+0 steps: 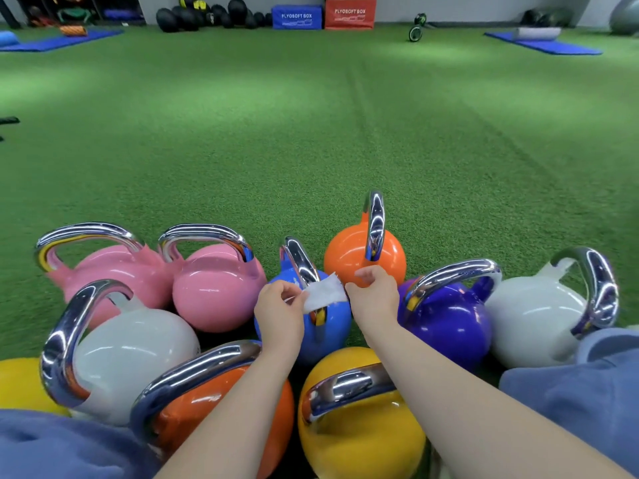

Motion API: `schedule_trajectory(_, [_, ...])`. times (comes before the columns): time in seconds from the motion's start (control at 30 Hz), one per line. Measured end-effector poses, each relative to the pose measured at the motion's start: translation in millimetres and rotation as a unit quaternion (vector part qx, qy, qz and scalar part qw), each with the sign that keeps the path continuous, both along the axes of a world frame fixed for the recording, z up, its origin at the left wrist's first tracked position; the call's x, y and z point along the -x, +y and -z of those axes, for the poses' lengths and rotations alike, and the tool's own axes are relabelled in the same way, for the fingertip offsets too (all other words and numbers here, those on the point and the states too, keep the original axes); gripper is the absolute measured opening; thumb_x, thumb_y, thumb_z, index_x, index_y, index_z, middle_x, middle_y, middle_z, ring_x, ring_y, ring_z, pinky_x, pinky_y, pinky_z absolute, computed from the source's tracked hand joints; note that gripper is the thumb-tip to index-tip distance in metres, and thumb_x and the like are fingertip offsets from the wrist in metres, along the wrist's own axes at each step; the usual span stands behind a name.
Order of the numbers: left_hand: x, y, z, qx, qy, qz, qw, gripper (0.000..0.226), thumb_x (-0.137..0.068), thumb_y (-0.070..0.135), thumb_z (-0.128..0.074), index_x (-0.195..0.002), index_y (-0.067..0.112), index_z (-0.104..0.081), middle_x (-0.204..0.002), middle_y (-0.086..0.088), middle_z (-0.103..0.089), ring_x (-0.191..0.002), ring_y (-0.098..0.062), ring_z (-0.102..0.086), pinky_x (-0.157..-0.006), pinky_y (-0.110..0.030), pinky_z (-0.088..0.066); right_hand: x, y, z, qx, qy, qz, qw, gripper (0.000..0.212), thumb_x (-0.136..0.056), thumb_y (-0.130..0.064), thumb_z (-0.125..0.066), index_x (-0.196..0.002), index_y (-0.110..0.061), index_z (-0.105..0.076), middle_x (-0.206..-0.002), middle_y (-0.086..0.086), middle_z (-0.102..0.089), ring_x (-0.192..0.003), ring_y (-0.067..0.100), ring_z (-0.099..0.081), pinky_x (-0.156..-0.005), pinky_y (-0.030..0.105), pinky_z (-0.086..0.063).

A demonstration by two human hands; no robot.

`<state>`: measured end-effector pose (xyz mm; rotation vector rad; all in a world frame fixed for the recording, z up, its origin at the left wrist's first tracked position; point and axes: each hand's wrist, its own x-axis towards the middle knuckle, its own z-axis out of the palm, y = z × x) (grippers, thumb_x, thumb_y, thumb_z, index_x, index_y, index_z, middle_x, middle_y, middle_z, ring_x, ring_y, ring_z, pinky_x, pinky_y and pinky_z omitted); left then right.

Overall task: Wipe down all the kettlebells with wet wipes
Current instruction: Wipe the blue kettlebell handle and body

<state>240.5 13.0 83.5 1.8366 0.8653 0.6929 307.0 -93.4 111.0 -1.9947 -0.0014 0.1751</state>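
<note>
A person's left hand (278, 311) and right hand (373, 295) each pinch one end of a white wet wipe (325, 293), stretched between them across the chrome handle of the blue kettlebell (332, 326); this sits mid-cluster on green turf (311, 133). Pink, grey, orange, yellow and purple kettlebells crowd around it; nothing shows which are already wiped, so most probably remain.

head camera looks forward and down, close over the kettlebells (325, 319), across green turf (311, 133).
</note>
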Motion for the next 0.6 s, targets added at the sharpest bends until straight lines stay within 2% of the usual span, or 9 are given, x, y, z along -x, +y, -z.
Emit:
schedule_trajectory(0.07, [0,2,2,0.004,-0.002,0.0,1.0,0.016,-0.078,0.003,-0.069,-0.071,0.012,-0.058,-0.087,-0.009,-0.062,-0.076,-0.014,-0.055,-0.063,-0.008,-0.035,1,1,-4,-0.002,-0.037,-0.011,0.999,0.013,-0.084,-0.007,-0.057,-0.089,-0.019,-0.057,-0.1,0.001,-0.056,-0.078,0.014,-0.05,-0.07,0.02,-0.037])
schedule_trajectory(0.13, [-2,3,5,0.024,-0.004,-0.005,1.0,0.023,-0.078,0.005,-0.069,-0.065,0.017,-0.054,-0.083,-0.006,-0.063,-0.08,-0.018,-0.057,-0.064,-0.014,-0.033,2,5,-5,-0.029,-0.007,-0.064,0.997,0.015,-0.085,-0.005,-0.054,-0.085,-0.018,-0.06,-0.089,0.002,-0.061,-0.074,0.016,-0.055,-0.066,0.02,-0.044])
schedule_trajectory(0.17, [-3,2,7,0.031,-0.003,-0.004,1.0,0.026,-0.078,0.005,-0.069,-0.064,0.019,-0.053,-0.08,-0.004,-0.062,-0.081,-0.019,-0.057,-0.063,-0.014,-0.033,4,8,-4,-0.029,0.021,-0.105,0.994,0.017,-0.086,-0.003,-0.051,-0.086,-0.017,-0.062,-0.088,0.003,-0.062,-0.076,0.017,-0.056,-0.071,0.023,-0.047])
schedule_trajectory(0.27, [-6,-3,11,0.065,-0.001,-0.012,0.998,0.016,-0.08,0.004,-0.066,-0.074,0.013,-0.054,-0.081,-0.003,-0.059,-0.08,-0.02,-0.056,-0.066,-0.016,-0.037,11,13,4,0.038,0.062,-0.193,0.979,0.027,-0.09,-0.003,-0.046,-0.108,-0.008,-0.065,-0.099,0.007,-0.062,-0.088,0.017,-0.054,-0.078,0.025,-0.043])
schedule_trajectory(0.37, [-7,-8,17,0.143,-0.004,-0.026,0.989,0.015,-0.084,0.008,-0.064,-0.09,0.011,-0.051,-0.092,-0.003,-0.056,-0.083,-0.019,-0.056,-0.075,-0.025,-0.039,12,15,11,0.05,0.055,-0.179,0.981,0.03,-0.093,-0.005,-0.043,-0.117,-0.008,-0.061,-0.108,0.008,-0.062,-0.099,0.018,-0.054,-0.079,0.019,-0.038])
schedule_trajectory(0.43, [-6,-9,26,0.154,0.013,0.002,0.988,0.013,-0.085,0.014,-0.064,-0.082,0.012,-0.052,-0.082,-0.001,-0.055,-0.077,-0.016,-0.051,-0.07,-0.023,-0.037,12,16,17,0.068,0.057,-0.193,0.977,0.027,-0.093,-0.007,-0.045,-0.113,-0.013,-0.062,-0.105,0.006,-0.06,-0.101,0.017,-0.052,-0.082,0.021,-0.041])
schedule_trajectory(0.5, [-3,-13,33,0.118,0.041,0.046,0.991,0.023,-0.086,0.017,-0.063,-0.067,0.013,-0.051,-0.065,0.001,-0.05,-0.064,-0.013,-0.044,-0.059,-0.023,-0.032,13,16,21,0.104,0.051,-0.213,0.97,0.024,-0.093,-0.008,-0.046,-0.106,-0.007,-0.066,-0.103,0.007,-0.062,-0.096,0.015,-0.051,-0.086,0.028,-0.042])
schedule_trajectory(0.53, [-1,-15,36,0.111,0.049,0.058,0.991,0.02,-0.086,0.016,-0.063,-0.068,0.013,-0.054,-0.065,0.002,-0.052,-0.065,-0.012,-0.045,-0.058,-0.023,-0.031,13,16,23,0.117,0.05,-0.216,0.968,0.022,-0.092,-0.007,-0.046,-0.098,-0.006,-0.068,-0.096,0.007,-0.062,-0.091,0.014,-0.05,-0.083,0.029,-0.042])
schedule_trajectory(0.6, [3,-18,41,0.109,0.071,0.071,0.989,0.005,-0.086,0.011,-0.063,-0.089,0.01,-0.065,-0.08,0.001,-0.06,-0.078,-0.013,-0.053,-0.064,-0.021,-0.032,12,15,25,0.128,0.055,-0.216,0.966,0.025,-0.091,-0.005,-0.048,-0.074,-0.01,-0.066,-0.074,0.004,-0.058,-0.074,0.012,-0.048,-0.067,0.023,-0.039])
